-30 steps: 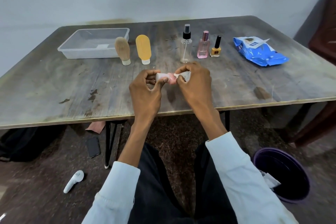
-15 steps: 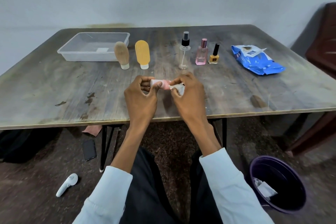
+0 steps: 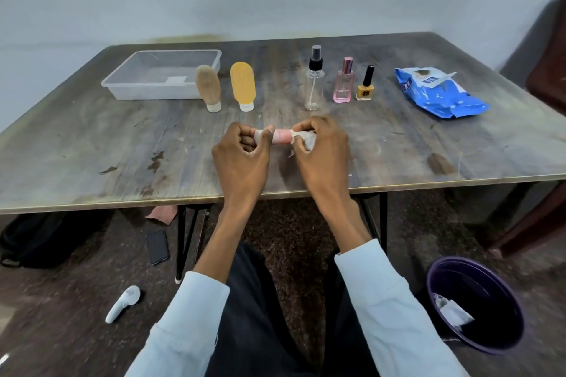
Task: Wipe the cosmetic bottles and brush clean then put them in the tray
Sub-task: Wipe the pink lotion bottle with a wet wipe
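My left hand [image 3: 242, 156] pinches the white cap end of a small pink tube [image 3: 282, 135], held sideways over the table's front middle. My right hand [image 3: 321, 150] grips a crumpled white wipe [image 3: 306, 139] pressed against the tube's other end. Behind them stand a tan squeeze bottle [image 3: 209, 86], a yellow squeeze bottle [image 3: 243, 84], a clear spray bottle [image 3: 314, 79], a pink perfume bottle [image 3: 343, 82] and a yellow nail polish [image 3: 365, 86]. The clear tray [image 3: 122, 87] sits at the back left with a small white label inside.
A blue wipes pack [image 3: 441, 95] lies open at the table's right. On the floor are a purple bin [image 3: 477, 306] holding used wipes, a phone [image 3: 157, 246], a white device [image 3: 122, 304] and a dark bag [image 3: 33, 239]. A dark chair [image 3: 548, 76] stands at the right.
Both hands hold the tube and wipe throughout. The view has tilted, so hands and table sit lower in frame; the wipe has shifted slightly along the tube.
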